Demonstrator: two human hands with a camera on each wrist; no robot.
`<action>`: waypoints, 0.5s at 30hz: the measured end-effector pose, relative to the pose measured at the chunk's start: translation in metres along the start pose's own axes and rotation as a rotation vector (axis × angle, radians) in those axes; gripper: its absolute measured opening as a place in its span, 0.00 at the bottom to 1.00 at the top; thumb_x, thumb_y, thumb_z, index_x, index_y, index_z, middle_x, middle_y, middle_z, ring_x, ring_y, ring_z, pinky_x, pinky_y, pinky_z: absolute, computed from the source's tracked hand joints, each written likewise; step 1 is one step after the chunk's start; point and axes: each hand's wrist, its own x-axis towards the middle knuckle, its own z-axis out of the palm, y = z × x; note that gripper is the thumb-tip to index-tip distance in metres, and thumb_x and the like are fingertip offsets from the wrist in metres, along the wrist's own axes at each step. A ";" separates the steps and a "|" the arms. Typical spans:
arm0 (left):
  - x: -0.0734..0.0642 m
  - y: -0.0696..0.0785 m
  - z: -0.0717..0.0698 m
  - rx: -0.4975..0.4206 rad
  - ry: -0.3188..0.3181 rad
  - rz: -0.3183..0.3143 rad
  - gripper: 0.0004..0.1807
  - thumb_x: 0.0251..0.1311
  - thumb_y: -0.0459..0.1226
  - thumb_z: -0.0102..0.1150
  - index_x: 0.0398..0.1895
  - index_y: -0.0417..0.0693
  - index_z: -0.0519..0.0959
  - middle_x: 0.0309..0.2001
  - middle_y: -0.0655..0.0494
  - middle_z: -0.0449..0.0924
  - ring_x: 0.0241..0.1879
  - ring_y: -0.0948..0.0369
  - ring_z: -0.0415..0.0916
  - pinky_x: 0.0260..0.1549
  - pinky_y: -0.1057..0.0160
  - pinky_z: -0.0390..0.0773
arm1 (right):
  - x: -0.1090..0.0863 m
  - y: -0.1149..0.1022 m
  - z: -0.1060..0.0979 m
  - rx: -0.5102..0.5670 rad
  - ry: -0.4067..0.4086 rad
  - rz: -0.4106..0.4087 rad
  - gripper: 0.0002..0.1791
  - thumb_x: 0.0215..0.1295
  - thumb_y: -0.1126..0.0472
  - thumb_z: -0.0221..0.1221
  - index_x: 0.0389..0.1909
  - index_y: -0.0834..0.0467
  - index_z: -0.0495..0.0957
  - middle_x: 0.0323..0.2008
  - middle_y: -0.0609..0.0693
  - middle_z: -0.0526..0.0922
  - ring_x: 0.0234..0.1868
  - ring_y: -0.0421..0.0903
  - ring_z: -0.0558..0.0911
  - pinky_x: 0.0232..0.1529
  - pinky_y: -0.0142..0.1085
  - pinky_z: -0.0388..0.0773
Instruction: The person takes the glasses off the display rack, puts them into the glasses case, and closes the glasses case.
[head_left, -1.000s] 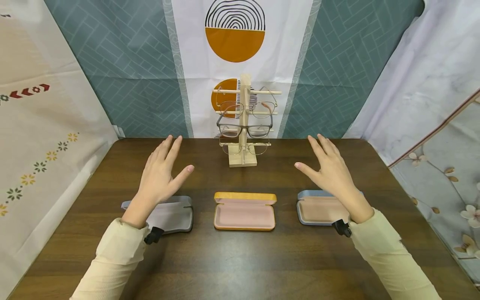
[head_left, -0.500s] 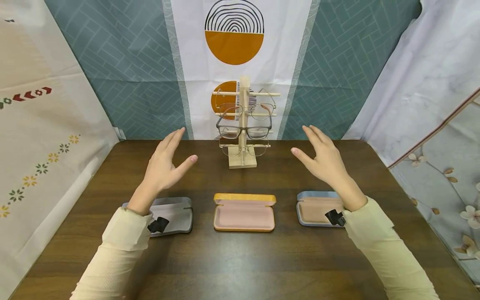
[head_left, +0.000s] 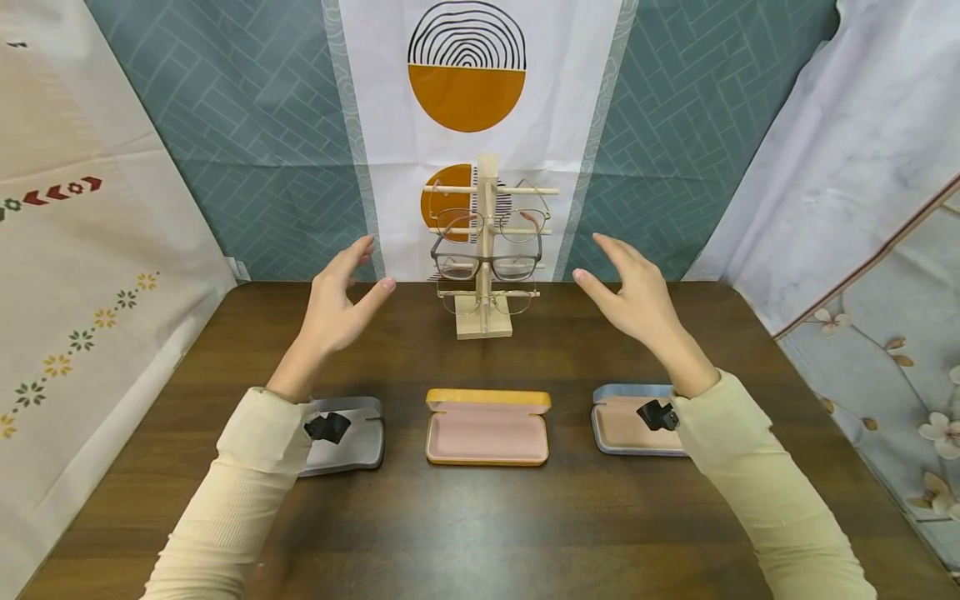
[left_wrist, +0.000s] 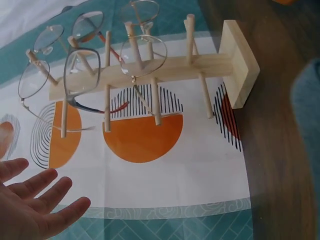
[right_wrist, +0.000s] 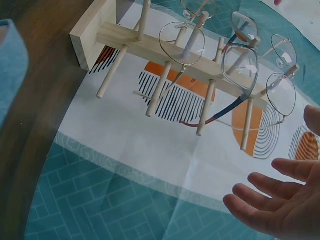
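Note:
A pale wooden stand (head_left: 485, 250) with crosswise pegs rises at the back middle of the table and carries three pairs of glasses: a thin wire pair (head_left: 489, 222) on top, a dark-framed pair (head_left: 486, 263) in the middle, a thin pair (head_left: 487, 298) lowest. My left hand (head_left: 343, 293) is raised to the left of the stand, fingers spread, holding nothing. My right hand (head_left: 628, 287) hovers to the right of it, also open and empty. The wrist views show the stand (left_wrist: 150, 67) (right_wrist: 190, 60) close, with fingers (left_wrist: 35, 210) (right_wrist: 270, 200) short of it.
Three open glasses cases lie in a row in front: a grey case (head_left: 348, 433) on the left, an orange case with pink lining (head_left: 487, 427) in the middle, a blue-grey case (head_left: 626, 421) on the right. Patterned cloth backdrops (head_left: 247, 125) wall in the dark wooden table (head_left: 480, 525).
Both hands have risen and moved forward from above the cases toward the stand, drawing slightly inward on either side of it. Nothing else has moved.

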 end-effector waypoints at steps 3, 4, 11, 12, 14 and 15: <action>0.005 0.004 0.000 -0.043 0.004 -0.023 0.31 0.58 0.43 0.54 0.65 0.45 0.61 0.58 0.43 0.68 0.57 0.49 0.65 0.48 0.44 0.69 | 0.005 -0.002 0.000 0.029 0.018 -0.006 0.32 0.65 0.48 0.51 0.64 0.63 0.61 0.61 0.63 0.65 0.57 0.61 0.68 0.53 0.54 0.66; 0.007 0.005 0.000 -0.057 0.005 -0.028 0.31 0.58 0.43 0.54 0.65 0.45 0.61 0.58 0.43 0.68 0.57 0.48 0.65 0.48 0.44 0.69 | 0.006 -0.002 0.001 0.038 0.026 -0.008 0.32 0.65 0.48 0.51 0.64 0.63 0.61 0.60 0.63 0.66 0.55 0.60 0.69 0.50 0.53 0.68; 0.016 0.008 0.001 -0.089 0.013 -0.042 0.35 0.56 0.45 0.58 0.66 0.46 0.61 0.57 0.44 0.69 0.55 0.50 0.68 0.47 0.47 0.72 | 0.017 -0.004 0.002 0.134 0.056 0.015 0.28 0.66 0.52 0.51 0.61 0.65 0.64 0.56 0.62 0.71 0.55 0.57 0.71 0.44 0.50 0.74; 0.017 0.009 0.001 -0.093 0.014 -0.041 0.35 0.55 0.45 0.59 0.66 0.46 0.61 0.57 0.44 0.70 0.54 0.50 0.69 0.47 0.48 0.72 | 0.019 -0.005 0.002 0.149 0.056 0.024 0.28 0.66 0.52 0.51 0.61 0.64 0.64 0.56 0.62 0.71 0.55 0.57 0.71 0.44 0.50 0.74; 0.019 0.010 0.001 -0.100 0.013 -0.039 0.36 0.54 0.44 0.60 0.66 0.46 0.61 0.56 0.44 0.70 0.53 0.50 0.70 0.46 0.49 0.73 | 0.021 -0.006 0.001 0.177 0.054 0.039 0.27 0.66 0.52 0.51 0.61 0.64 0.65 0.55 0.62 0.72 0.55 0.57 0.72 0.46 0.50 0.73; 0.020 0.011 0.001 -0.104 0.011 -0.039 0.36 0.54 0.44 0.61 0.66 0.47 0.61 0.56 0.44 0.70 0.52 0.50 0.70 0.46 0.50 0.73 | 0.023 -0.007 0.001 0.188 0.053 0.047 0.27 0.66 0.52 0.51 0.61 0.64 0.65 0.55 0.61 0.73 0.55 0.57 0.72 0.46 0.50 0.73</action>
